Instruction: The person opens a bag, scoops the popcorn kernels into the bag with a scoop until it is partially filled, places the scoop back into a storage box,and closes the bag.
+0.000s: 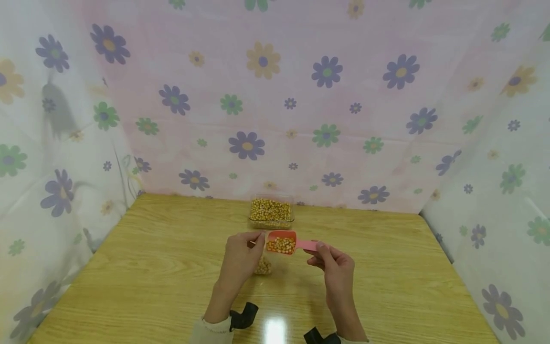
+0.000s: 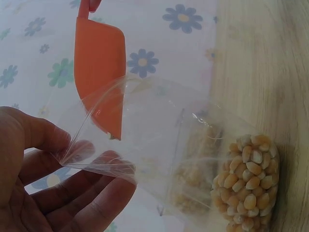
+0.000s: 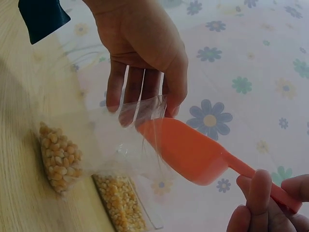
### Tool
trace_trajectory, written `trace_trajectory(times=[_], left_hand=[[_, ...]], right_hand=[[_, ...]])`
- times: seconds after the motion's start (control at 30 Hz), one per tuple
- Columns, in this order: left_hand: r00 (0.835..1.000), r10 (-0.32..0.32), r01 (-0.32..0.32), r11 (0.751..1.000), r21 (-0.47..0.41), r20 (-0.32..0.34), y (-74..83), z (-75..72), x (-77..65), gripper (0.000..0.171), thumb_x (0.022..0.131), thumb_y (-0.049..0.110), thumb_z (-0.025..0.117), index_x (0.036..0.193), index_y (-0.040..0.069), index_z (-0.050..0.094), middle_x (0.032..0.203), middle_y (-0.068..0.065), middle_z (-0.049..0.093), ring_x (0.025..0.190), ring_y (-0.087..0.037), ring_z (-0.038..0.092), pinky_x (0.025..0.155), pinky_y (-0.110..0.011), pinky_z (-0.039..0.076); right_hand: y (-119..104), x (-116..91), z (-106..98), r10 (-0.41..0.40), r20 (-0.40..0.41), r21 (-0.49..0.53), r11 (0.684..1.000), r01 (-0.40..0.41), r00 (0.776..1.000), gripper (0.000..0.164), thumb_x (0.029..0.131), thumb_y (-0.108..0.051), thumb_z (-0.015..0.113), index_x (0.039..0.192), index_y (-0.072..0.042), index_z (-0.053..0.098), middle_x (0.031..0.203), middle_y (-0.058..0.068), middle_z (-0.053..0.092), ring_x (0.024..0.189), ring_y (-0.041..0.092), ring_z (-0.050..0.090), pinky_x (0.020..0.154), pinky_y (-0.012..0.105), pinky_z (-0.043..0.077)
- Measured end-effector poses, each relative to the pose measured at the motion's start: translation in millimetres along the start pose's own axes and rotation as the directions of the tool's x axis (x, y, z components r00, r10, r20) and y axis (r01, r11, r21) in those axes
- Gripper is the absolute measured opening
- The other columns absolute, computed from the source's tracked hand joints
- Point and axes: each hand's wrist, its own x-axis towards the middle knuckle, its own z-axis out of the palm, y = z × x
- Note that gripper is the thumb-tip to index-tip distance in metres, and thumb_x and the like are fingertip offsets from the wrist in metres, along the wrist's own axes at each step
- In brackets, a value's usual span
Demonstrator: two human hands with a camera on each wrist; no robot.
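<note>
A clear plastic bag (image 2: 164,111) hangs from my left hand (image 1: 241,255), its rim pinched between thumb and fingers. Corn kernels (image 2: 248,179) fill the bag's bottom, close over the table. My right hand (image 1: 337,267) grips the handle of an orange-red scoop (image 1: 289,236) that carries a load of corn kernels. In both wrist views the scoop's tip (image 3: 152,129) is at the bag's mouth, just inside the rim. From the head view, most of the bag is hidden behind the left hand.
A clear rectangular container (image 1: 271,223) of yellow corn kernels stands at the table's back, beyond the hands. Flower-printed cloth (image 1: 296,95) hangs along the back and both sides of the wooden table (image 1: 399,277).
</note>
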Motion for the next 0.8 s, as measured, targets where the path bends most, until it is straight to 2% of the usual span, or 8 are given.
trace_trajectory(times=[0.37, 0.8], left_hand=[[1.0, -0.03, 0.03, 0.999, -0.009, 0.005, 0.7, -1.2, -0.4, 0.026, 0.102, 0.017, 0.062, 0.113, 0.001, 0.078, 0.091, -0.014, 0.076, 0.063, -0.013, 0.062, 0.044, -0.027, 0.044], [1.0, 0.014, -0.014, 1.0, -0.016, -0.007, 1.0, -2.1, -0.3, 0.023, 0.101, 0.014, 0.063, 0.107, 0.001, 0.08, 0.087, -0.013, 0.076, 0.064, -0.012, 0.064, 0.048, -0.026, 0.048]], right_hand=[[-0.6, -0.9, 2.0, 0.003, -0.007, -0.012, 1.0, -0.003, 1.0, 0.033, 0.104, -0.013, 0.06, 0.114, 0.017, 0.068, 0.081, 0.0, 0.078, 0.06, 0.01, 0.067, 0.071, 0.026, 0.059], [-2.9, -4.0, 4.5, -0.037, -0.003, -0.037, 0.999, 0.037, 0.999, 0.032, 0.103, -0.012, 0.06, 0.112, 0.017, 0.069, 0.081, -0.002, 0.078, 0.06, 0.01, 0.068, 0.071, 0.027, 0.059]])
